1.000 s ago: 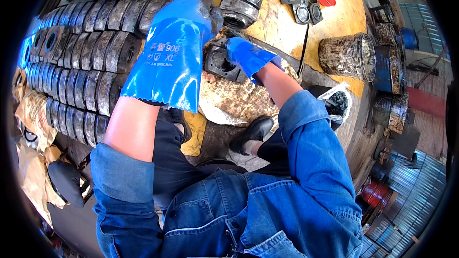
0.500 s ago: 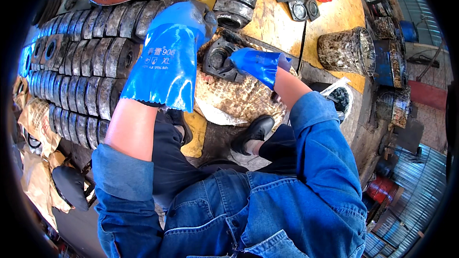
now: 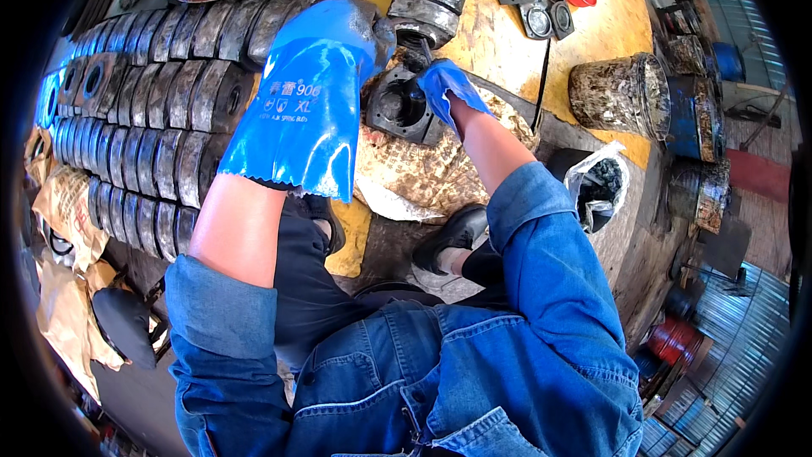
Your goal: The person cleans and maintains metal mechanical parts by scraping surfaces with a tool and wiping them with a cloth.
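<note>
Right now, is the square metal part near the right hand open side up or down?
Open side up: the square metal part shows its round cavity to the camera. Level or not, I cannot tell.

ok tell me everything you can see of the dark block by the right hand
The dark block is grey to black, metallic-looking and grimy, squarish in outline, with a wide round opening in its upper face. It lies face up at the far part of a stained light sheet. The gloved right hand overlaps its right side in this view; whether they touch is hidden.
</note>
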A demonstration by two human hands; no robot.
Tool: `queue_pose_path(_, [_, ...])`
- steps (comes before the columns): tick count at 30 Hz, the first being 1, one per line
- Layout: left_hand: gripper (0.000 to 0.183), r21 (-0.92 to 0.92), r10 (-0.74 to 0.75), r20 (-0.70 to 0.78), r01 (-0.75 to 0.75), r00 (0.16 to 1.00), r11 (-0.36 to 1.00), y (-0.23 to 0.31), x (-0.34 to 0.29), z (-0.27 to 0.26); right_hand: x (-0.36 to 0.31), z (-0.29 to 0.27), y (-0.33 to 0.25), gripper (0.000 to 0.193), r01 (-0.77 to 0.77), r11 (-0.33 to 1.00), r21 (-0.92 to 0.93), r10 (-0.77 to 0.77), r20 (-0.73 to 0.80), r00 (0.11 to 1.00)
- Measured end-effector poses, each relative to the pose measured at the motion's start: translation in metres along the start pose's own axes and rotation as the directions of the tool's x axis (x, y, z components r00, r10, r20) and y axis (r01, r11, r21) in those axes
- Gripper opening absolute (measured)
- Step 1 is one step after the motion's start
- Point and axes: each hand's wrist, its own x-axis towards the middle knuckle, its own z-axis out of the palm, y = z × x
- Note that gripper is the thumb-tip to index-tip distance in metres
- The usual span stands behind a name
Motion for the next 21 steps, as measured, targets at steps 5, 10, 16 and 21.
queue_pose_path(5, [0.037, -0.030, -0.011, 0.012, 0.011, 1.000, 0.999, -0.010, -0.002, 0.001, -0.014, -0.007, -0.015, 0.026, -0.566, 0.531, 0.631, 0.455, 0.351, 0.818])
queue_pose_path(10, [0.032, -0.059, 0.043, -0.130, -0.051, 0.991, 0.997, -0.014, -0.002, 0.013, -0.031, -0.052, -0.041, 0.030, -0.562, 0.548, 0.619, 0.366, 0.427, 0.827])
queue_pose_path(16, [0.031, -0.049, 0.064, -0.089, -0.069, 0.994, 0.996, -0.010, 0.001, 0.010, -0.012, -0.023, -0.015, 0.030, -0.152, 0.980, 0.127, 0.079, 0.454, 0.887])
queue_pose_path(21, [0.031, -0.041, 0.067, -0.070, -0.070, 0.995, 0.997, -0.007, 0.002, 0.010, -0.024, -0.013, 0.023, 0.022, -0.327, 0.942, 0.075, 0.279, 0.370, 0.886])
